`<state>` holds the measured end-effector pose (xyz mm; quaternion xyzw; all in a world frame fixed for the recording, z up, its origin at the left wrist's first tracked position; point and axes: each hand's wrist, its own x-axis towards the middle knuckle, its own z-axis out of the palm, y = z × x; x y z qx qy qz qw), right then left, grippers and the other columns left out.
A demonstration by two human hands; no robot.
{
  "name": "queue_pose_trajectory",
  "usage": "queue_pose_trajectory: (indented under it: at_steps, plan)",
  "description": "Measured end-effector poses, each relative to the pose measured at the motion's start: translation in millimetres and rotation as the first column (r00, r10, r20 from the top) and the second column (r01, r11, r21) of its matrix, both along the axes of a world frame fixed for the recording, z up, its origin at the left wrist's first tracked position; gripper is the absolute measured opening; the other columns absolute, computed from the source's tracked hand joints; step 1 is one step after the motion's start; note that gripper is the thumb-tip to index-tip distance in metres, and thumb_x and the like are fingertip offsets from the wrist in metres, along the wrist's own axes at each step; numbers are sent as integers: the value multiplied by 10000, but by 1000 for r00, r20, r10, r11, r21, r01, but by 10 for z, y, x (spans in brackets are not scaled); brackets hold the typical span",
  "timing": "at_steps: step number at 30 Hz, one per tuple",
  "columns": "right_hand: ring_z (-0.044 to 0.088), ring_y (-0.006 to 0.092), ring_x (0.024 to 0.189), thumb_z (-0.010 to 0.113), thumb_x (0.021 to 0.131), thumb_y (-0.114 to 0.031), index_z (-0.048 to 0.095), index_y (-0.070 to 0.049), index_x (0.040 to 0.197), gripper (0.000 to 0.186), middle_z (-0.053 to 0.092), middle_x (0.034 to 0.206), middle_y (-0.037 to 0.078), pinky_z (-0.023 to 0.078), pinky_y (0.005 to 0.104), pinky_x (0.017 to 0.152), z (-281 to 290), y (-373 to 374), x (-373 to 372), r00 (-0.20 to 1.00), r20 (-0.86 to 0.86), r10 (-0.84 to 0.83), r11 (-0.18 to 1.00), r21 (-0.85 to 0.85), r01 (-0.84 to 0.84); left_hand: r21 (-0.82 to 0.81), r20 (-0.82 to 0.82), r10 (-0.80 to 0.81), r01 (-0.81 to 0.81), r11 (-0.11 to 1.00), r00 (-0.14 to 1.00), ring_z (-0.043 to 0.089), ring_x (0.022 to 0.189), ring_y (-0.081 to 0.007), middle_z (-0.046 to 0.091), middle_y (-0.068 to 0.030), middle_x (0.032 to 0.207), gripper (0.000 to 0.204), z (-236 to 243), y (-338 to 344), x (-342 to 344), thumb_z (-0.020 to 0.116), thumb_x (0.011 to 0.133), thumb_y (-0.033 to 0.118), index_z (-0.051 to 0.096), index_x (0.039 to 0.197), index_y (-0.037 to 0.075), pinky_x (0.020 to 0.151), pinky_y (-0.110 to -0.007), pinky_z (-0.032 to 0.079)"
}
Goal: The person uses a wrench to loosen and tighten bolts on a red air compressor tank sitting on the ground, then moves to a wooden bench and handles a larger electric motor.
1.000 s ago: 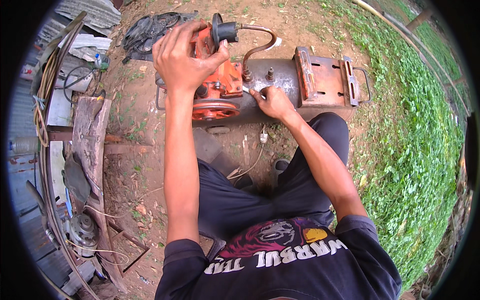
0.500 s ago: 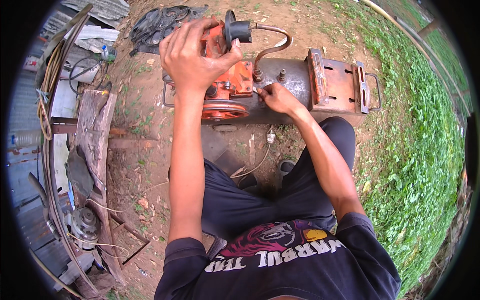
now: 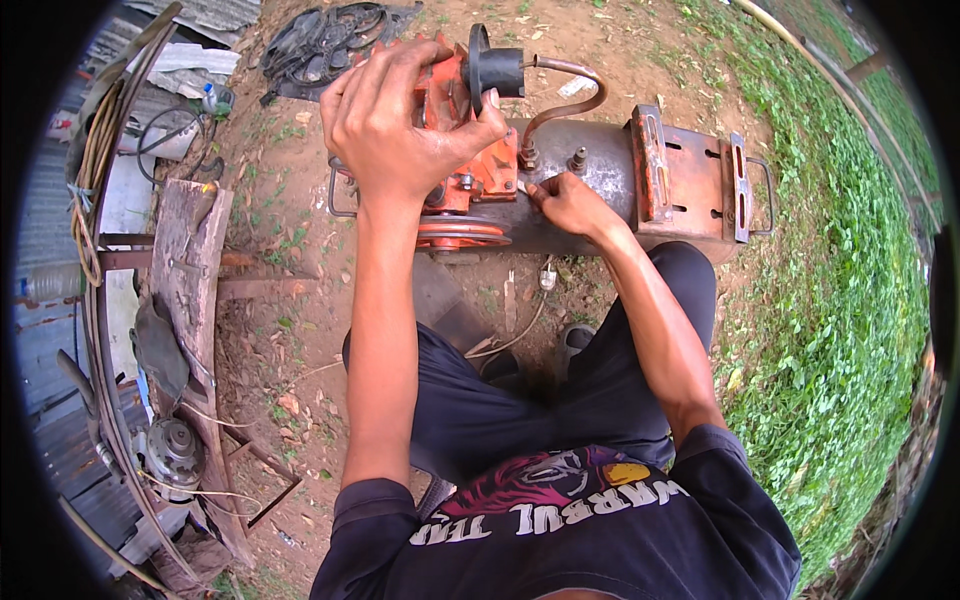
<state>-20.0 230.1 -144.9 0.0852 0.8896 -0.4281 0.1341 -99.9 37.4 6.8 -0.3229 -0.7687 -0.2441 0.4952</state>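
An orange air compressor pump [image 3: 490, 172] sits on a worn grey metal tank [image 3: 600, 155]. My left hand [image 3: 390, 135] is wrapped over the pump's top, its thumb touching the round black air filter [image 3: 500, 73]. At the pump's base, beside the foot of a curved copper pipe [image 3: 592, 84], my right hand [image 3: 575, 207] is closed in a pinch. A small pale end shows at its fingertips, but I cannot make out what it is. Below my left wrist the grooved pulley [image 3: 462, 232] faces me.
A slotted orange mounting plate [image 3: 690, 180] and a handle [image 3: 768, 197] are on the tank's right end. A plug [image 3: 547, 278] on a cord lies on the dirt near my feet. Left stands a weathered plank [image 3: 190, 240]; black coiled parts [image 3: 330, 45] lie behind. Grass [image 3: 830, 330] grows right.
The compressor and both hands sit slightly farther right and lower in the picture. Both hands keep the same holds on the pump and at its base.
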Motion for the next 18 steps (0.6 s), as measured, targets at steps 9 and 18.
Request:
queue_pose_trajectory:
  at_steps: [9, 18]
  plan:
    - [628, 457, 854, 545, 946, -265, 671, 33, 890, 328, 645, 829, 286, 485, 510, 769, 108, 31, 233, 994, -104, 37, 999, 40, -33, -18, 20, -27, 27, 999, 999, 676, 852, -223, 704, -15, 919, 430, 5, -29, 14, 782, 609, 398, 694, 934, 130, 790, -353, 481]
    - [628, 454, 771, 550, 947, -250, 590, 8, 916, 262, 635, 758, 263, 484, 533, 713, 165, 35, 551, 968, -235, 93, 920, 393, 7, 3, 56, -30, 30, 1000, 998, 669, 886, -212, 705, -9, 954, 441, 25, -23, 30, 793, 598, 392, 698, 943, 134, 827, -350, 469]
